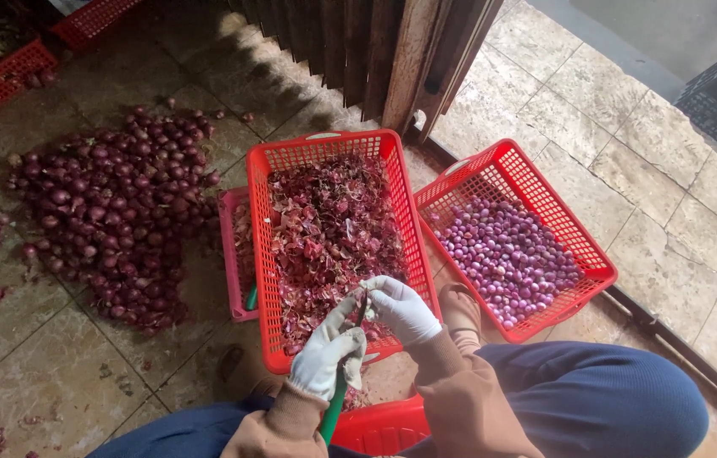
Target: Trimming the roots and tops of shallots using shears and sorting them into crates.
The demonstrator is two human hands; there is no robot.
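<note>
From above, both gloved hands meet over the near edge of the middle red basket, which is full of dry reddish skins. The left hand is closed round a green-handled knife; the right hand pinches something small at the blade tip, too hidden to name. Peeled shallots fill the right basket; unpeeled ones lie heaped on the floor to the left.
</note>
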